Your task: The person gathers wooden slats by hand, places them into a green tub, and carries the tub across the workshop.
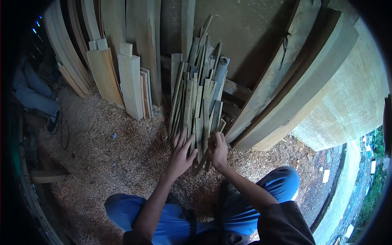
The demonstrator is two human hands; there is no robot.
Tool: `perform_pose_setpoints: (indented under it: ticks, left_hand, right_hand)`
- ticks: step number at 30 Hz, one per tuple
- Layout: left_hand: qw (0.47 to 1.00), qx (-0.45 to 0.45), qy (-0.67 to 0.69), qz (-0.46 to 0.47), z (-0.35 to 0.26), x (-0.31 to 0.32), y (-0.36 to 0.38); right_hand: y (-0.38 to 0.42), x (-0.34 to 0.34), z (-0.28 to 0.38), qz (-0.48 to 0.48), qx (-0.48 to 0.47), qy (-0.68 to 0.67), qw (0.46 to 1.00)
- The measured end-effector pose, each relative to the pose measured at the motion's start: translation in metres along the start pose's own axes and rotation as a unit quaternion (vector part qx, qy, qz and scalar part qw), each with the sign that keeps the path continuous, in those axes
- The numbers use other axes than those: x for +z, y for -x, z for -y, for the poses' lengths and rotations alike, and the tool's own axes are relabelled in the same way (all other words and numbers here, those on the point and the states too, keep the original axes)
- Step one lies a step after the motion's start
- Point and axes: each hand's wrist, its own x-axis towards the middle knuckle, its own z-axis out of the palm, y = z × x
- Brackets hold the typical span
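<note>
A bundle of thin wooden strips (192, 94) leans upright against the wall in front of me, its lower ends on the shavings. My left hand (180, 152) lies over the lower left part of the bundle, fingers spread and touching the strips. At the lower right of the bundle, my right hand (218, 150) has its fingers curled round a wooden strip (201, 163), whose lower end sticks out below the hand toward the left. A grey round pole (219, 79) stands among the strips.
Long thick planks (302, 81) lean at the right beside a plywood sheet (347, 98). More boards (130, 83) stand at the left against the wall. Wood shavings (102, 151) cover the floor. Another person's leg (36, 92) shows at the far left, near a dark cable (63, 134).
</note>
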Motion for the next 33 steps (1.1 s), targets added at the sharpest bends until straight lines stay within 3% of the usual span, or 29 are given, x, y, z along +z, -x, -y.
perform_pose_setpoints:
  ticks: [3,8,10,12,16,17,21,24,26,28,31,33]
  left_hand:
    - [1.000,-0.006,-0.011,0.007,-0.002,0.002,-0.001]
    - [1.000,0.005,0.016,0.018,-0.004,0.001,-0.010]
    - [1.000,0.004,0.016,0.013,-0.004,-0.001,-0.010]
    - [1.000,-0.001,0.012,0.015,0.001,-0.003,-0.007]
    - [0.999,-0.022,0.017,0.017,0.008,-0.003,-0.003]
    - [0.999,-0.030,0.013,0.023,0.011,-0.002,-0.003]
    - [0.999,-0.026,-0.001,0.037,0.009,0.001,-0.012]
    - [0.999,-0.025,0.019,0.042,0.009,0.008,-0.019]
    - [0.999,-0.018,0.021,0.040,0.010,0.011,-0.021]
    - [0.999,-0.016,0.022,0.039,0.010,0.012,-0.021]
    - [0.999,-0.018,0.027,0.026,0.014,0.012,-0.020]
    - [0.999,-0.015,0.024,0.015,0.018,0.011,-0.022]
  right_hand:
    - [-0.018,-0.021,0.024,-0.087,-0.095,0.063,0.990]
    - [-0.074,-0.052,0.049,-0.174,-0.127,0.074,0.974]
    - [-0.082,-0.056,0.049,-0.165,-0.139,0.082,0.973]
    - [-0.082,-0.051,0.040,-0.096,-0.098,0.154,0.978]
    - [-0.072,-0.029,0.013,-0.066,-0.073,0.134,0.986]
    - [-0.070,-0.026,0.008,-0.097,-0.117,0.109,0.982]
    - [-0.071,-0.025,-0.003,-0.107,-0.087,0.085,0.987]
    - [-0.066,-0.022,0.000,-0.117,-0.118,0.110,0.980]
    - [-0.056,-0.021,0.001,-0.082,-0.105,0.228,0.964]
    - [-0.047,-0.014,0.000,-0.113,-0.125,0.247,0.954]
    - [-0.036,-0.004,-0.003,-0.024,-0.172,0.282,0.944]
    - [-0.034,0.004,-0.001,0.007,-0.135,0.240,0.961]
